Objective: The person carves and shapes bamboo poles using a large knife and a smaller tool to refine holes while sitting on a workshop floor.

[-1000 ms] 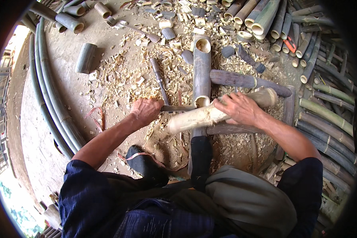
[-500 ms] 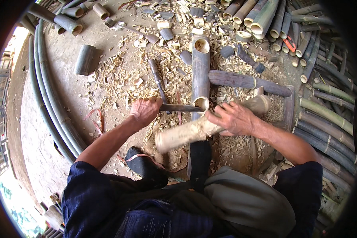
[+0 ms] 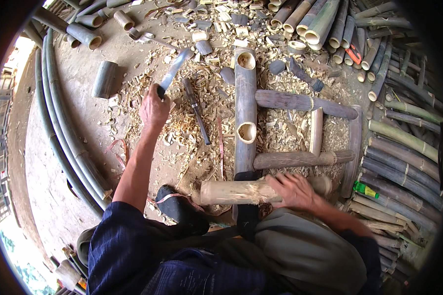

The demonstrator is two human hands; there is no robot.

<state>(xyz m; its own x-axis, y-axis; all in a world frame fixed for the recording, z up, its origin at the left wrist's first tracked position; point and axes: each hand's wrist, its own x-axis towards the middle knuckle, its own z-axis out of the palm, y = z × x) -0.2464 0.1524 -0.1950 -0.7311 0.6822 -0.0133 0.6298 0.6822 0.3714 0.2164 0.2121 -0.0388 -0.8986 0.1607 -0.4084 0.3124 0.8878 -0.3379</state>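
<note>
My left hand [image 3: 155,109] is closed round the black handle of a knife [image 3: 173,70]; its blurred, shiny blade points up and away over the shavings. My right hand [image 3: 293,191] grips a thick pale bamboo piece [image 3: 231,192], frayed at its middle, from above, holding it crosswise near my lap. In front lies a bamboo frame: a grey-brown post [image 3: 245,93] with two holes cut in its upper face, joined on its right to two rails [image 3: 305,159]. A chisel [image 3: 196,109] with a wooden handle lies on the ground between my left hand and the post.
Pale shavings [image 3: 138,105] cover much of the ground. Long bamboo poles [image 3: 59,118] curve along the left, beside a short bamboo tube [image 3: 104,79]. Stacked bamboo [image 3: 403,162] lines the right, with a red-handled saw [image 3: 353,54] and a green bottle [image 3: 366,190].
My left hand has lifted the knife out of the post's near hole and swung it away to the upper left. My right hand has lowered the bamboo piece towards me, turning it nearly level.
</note>
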